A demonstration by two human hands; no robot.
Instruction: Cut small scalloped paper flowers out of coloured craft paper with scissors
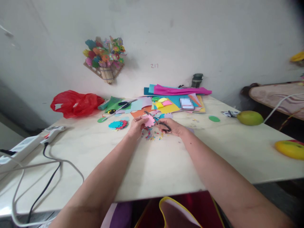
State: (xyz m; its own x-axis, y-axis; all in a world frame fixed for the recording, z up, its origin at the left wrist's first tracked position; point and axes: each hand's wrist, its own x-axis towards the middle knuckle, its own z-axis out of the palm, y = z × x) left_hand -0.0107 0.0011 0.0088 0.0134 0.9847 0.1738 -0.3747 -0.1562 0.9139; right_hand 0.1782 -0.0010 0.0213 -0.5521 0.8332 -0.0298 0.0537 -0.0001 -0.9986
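My left hand [137,125] pinches a pink paper flower [150,121] with a scalloped edge, held above the middle of the table. In my right hand [171,126] is a pair of scissors [167,127] with black handles, its blades reaching left to the flower's edge. Small coloured paper scraps [152,135] lie scattered beneath both hands. To the left of my left hand rests a stack of scalloped paper flowers [116,125], with blue on top and red under it. Other blue and lilac cutouts [168,116] lie just behind my right hand.
Coloured paper sheets [174,106] and a second pair of scissors [123,104] lie toward the wall. A red plastic bag [76,103] sits at the back left. Power strips [21,148] with cables occupy the left side. A mango [250,117] and green paper oval [214,118] are at right.
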